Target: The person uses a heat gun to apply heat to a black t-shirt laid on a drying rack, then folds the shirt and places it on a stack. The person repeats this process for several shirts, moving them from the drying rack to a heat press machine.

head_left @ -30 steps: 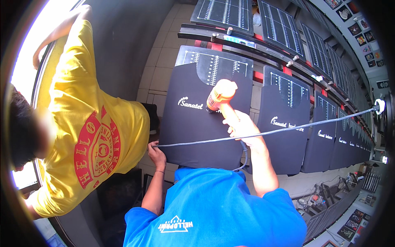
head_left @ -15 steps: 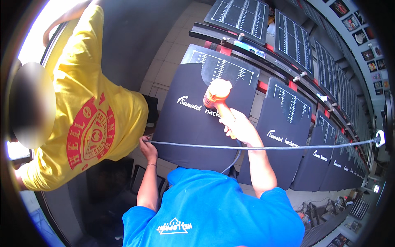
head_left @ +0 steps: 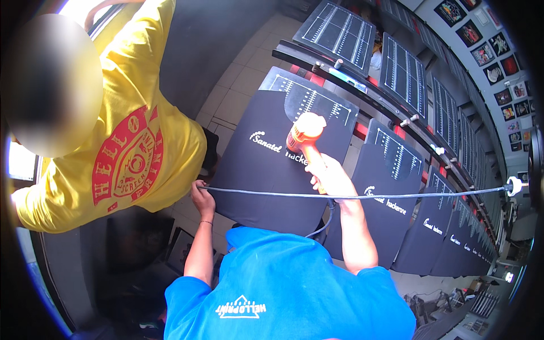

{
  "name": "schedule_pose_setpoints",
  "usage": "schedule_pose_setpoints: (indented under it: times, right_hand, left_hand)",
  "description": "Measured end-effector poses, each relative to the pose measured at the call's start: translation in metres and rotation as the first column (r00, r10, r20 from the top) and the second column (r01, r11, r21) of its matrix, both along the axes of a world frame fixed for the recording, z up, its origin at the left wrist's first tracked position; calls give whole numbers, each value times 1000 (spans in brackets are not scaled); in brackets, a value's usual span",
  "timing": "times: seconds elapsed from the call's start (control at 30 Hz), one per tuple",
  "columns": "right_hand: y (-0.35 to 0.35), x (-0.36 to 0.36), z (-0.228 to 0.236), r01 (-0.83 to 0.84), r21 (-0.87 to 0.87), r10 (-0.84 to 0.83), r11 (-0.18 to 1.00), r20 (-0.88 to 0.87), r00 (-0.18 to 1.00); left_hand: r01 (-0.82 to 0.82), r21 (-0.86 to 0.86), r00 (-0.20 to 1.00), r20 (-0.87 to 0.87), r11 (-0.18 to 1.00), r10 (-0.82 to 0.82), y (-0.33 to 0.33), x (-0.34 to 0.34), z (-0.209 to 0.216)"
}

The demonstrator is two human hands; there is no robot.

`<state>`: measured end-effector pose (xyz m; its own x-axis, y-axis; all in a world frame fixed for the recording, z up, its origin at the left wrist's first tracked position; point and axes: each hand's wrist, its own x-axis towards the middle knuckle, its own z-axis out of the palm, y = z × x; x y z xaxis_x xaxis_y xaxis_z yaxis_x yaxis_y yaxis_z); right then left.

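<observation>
My right hand (head_left: 333,178) grips the handle of an orange heat gun (head_left: 307,133). Its head is over the white print on a black T-shirt (head_left: 255,175), partly covering the lettering. That shirt is stretched on a dark printing platen (head_left: 294,85) with white ruler marks. My left hand (head_left: 202,199), out to the left near the shirt's lower edge, is closed around a grey cable (head_left: 272,194). The cable runs taut across in front of me, passing over my right forearm, to a white round fitting (head_left: 514,186) at the right.
A person in a yellow T-shirt (head_left: 136,147) stands close on the left. More platens with printed black shirts (head_left: 381,192) line up to the right. Behind a dark rail (head_left: 323,65) with red arms are bare marked platens (head_left: 334,37). Pictures (head_left: 470,33) hang on the far wall.
The view has shifted slightly. Within it, the heat gun stays over about the same part of the print, and both hands keep their holds. The person in yellow appears a little closer.
</observation>
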<state>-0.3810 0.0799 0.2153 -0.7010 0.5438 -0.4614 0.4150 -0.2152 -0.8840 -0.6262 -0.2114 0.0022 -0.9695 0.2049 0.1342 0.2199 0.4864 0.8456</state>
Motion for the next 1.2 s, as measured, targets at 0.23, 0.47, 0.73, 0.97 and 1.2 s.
schedule_pose_setpoints:
  times: [0.23,0.47,0.73,0.97,1.2]
  right_hand:
    - [-6,-13,-6,-12,-4,12,1000,-44,999]
    - [-8,-20,-8,-49,4,49,999,10,999]
    - [-6,-23,-4,-56,1,56,998,12,998]
    - [-7,-24,-3,-40,-12,40,999,-42,998]
    - [-10,-27,-10,2,21,1,1000,-122,993]
  left_hand:
    - [-12,-12,1000,-28,1000,11,1,3,6]
    - [-38,-59,998,-51,998,35,-2,3,5]
    - [-33,-64,999,-42,997,30,2,5,15]
    - [-34,-66,998,-54,997,30,0,3,12]
    - [-33,-78,998,-48,996,29,1,3,14]
